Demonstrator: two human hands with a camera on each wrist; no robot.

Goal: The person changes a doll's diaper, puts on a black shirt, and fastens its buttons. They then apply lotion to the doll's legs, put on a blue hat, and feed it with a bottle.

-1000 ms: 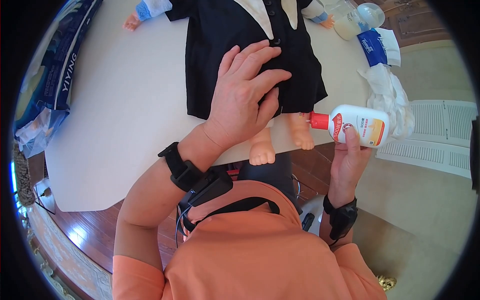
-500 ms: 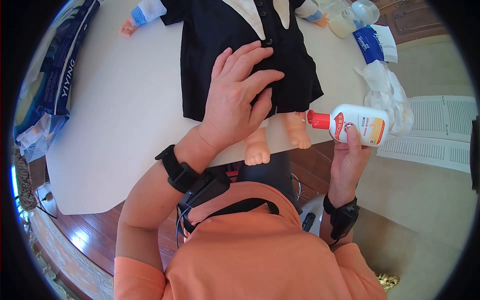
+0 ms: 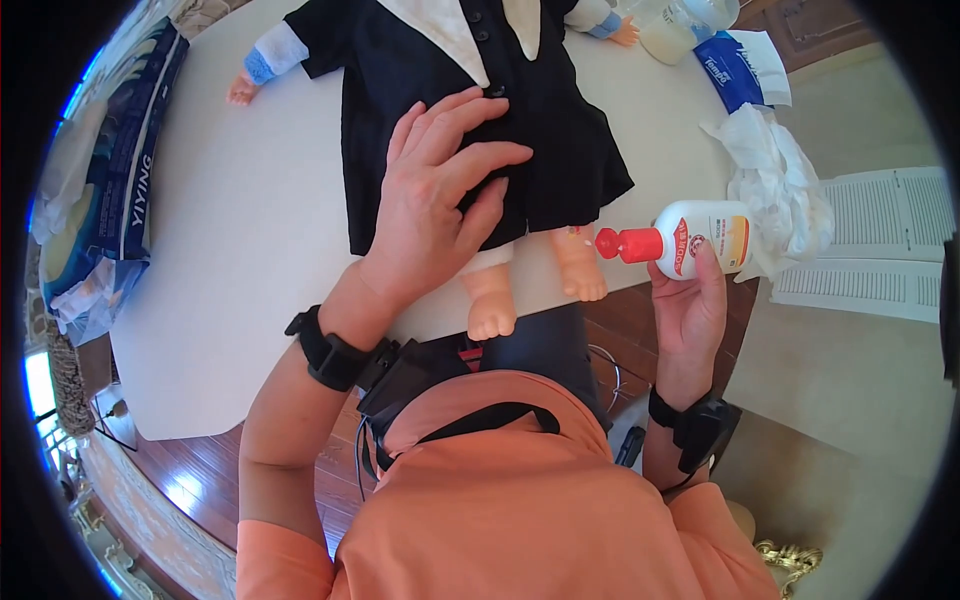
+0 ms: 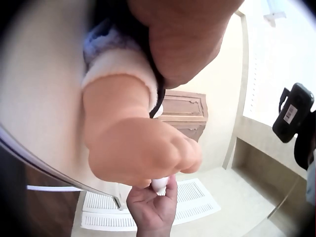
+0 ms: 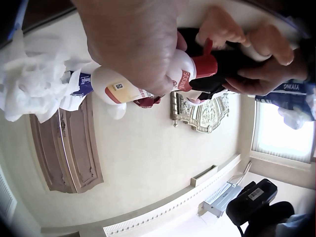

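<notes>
My hands are apart. My right hand (image 3: 690,315) grips the bottle (image 3: 706,238) sideways, just right of the doll (image 3: 490,304), its red cap flipped open towards the feet. My left hand (image 3: 432,195) rests, fingers spread, on the doll's black outfit (image 3: 565,130). Farther right of the doll lie crumpled tissues (image 3: 775,180), then the Tempo pack (image 3: 728,70).

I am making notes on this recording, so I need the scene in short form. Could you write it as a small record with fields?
surface: pale table
main object: doll, feet at the near table edge
clothing: black outfit, white collar
left hand: rests on the outfit, fingers spread
right hand: grips a white bottle
bottle cap: red, flip lid appears open
left side: blue YIYING package
right side: baby bottle, Tempo pack, crumpled white tissue
</notes>
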